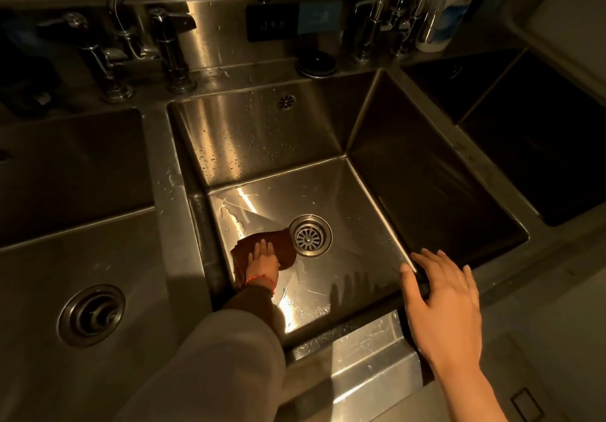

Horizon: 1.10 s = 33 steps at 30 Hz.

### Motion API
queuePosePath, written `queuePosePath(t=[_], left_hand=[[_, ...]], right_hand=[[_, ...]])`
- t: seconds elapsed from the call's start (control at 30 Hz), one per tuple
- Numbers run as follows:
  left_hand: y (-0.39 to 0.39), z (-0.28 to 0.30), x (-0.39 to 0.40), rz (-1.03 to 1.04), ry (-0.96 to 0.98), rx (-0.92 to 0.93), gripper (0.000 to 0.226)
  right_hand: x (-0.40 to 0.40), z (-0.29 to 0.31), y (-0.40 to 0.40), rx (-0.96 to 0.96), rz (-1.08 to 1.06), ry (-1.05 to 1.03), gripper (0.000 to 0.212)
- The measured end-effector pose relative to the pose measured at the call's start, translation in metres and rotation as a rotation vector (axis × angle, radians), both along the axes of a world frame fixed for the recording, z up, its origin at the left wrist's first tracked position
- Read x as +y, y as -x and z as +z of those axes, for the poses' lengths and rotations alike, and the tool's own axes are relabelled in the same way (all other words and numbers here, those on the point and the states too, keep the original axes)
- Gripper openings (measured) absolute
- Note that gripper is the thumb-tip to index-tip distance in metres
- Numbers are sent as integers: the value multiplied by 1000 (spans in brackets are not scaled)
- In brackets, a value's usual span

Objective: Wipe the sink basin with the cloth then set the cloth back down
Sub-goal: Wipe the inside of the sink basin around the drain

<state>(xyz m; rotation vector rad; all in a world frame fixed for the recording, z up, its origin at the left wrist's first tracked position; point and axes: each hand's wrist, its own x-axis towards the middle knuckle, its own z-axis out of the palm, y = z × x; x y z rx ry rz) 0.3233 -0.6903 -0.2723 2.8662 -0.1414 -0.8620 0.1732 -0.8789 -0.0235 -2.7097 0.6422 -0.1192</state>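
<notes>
dim steel sink basin [344,192] fills mid-frame; left hand [262,257], fingers flat, presses a dark brown cloth [285,251] beside the round drain [310,235]; right hand [442,294] hovers spread, lower right.

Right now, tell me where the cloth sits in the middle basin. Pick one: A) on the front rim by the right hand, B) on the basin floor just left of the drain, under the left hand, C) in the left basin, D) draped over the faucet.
B: the left hand presses the brown cloth flat on the basin floor, beside the drain.
</notes>
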Motion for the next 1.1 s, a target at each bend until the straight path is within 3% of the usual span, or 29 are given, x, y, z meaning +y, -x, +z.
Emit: queuePosePath(t=[0.27, 1.1], left_hand=[[-31, -3, 7, -1, 4, -23, 59], [-116, -1, 23, 0, -16, -90, 60]], right_hand=[[1, -2, -2, 9, 9, 26, 66], [-2, -7, -5, 12, -1, 53, 58]])
